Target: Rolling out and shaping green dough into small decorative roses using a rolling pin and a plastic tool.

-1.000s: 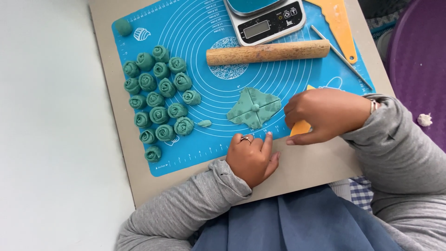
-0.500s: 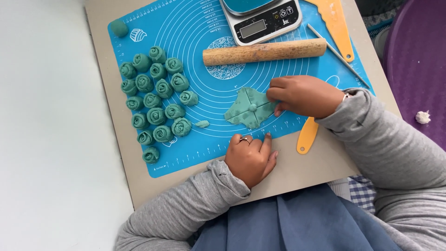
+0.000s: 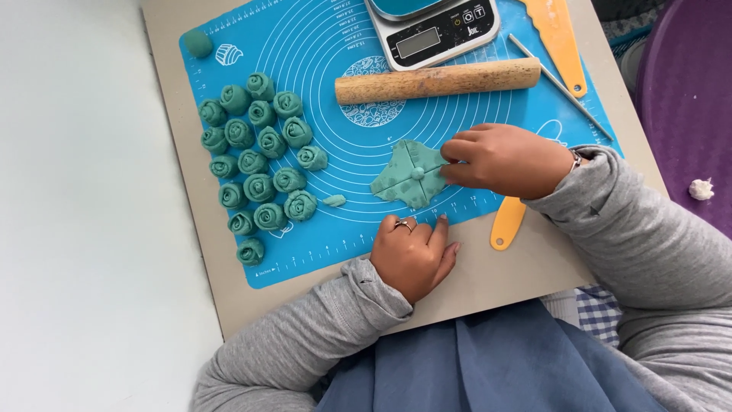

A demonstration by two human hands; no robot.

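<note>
I see my right hand [image 3: 507, 159] with its fingers curled, the fingertips pinching the right edge of a flat teal dough piece [image 3: 408, 181] that lies in the middle of the blue mat [image 3: 335, 91]; the piece has four folded flaps meeting at a small ball in its centre. My left hand [image 3: 413, 255] rests on the near edge of the mat, fingers loosely bent and together, holding nothing, a ring on one finger. To the left on the mat I count seventeen rolled dough rosettes [image 3: 259, 164] clustered together, one small dough scrap [image 3: 334, 201] just beside them, and one dough ball [image 3: 197, 43] at the far left corner. Far from the piece lies one wooden rolling pin [image 3: 437, 81], beyond it one kitchen scale [image 3: 431, 30]. One thin metal rod [image 3: 560, 86] and one orange scraper [image 3: 560, 38] lie far right; one yellow tool [image 3: 508, 222] lies under my right wrist on the worktop [image 3: 183, 198].
</note>
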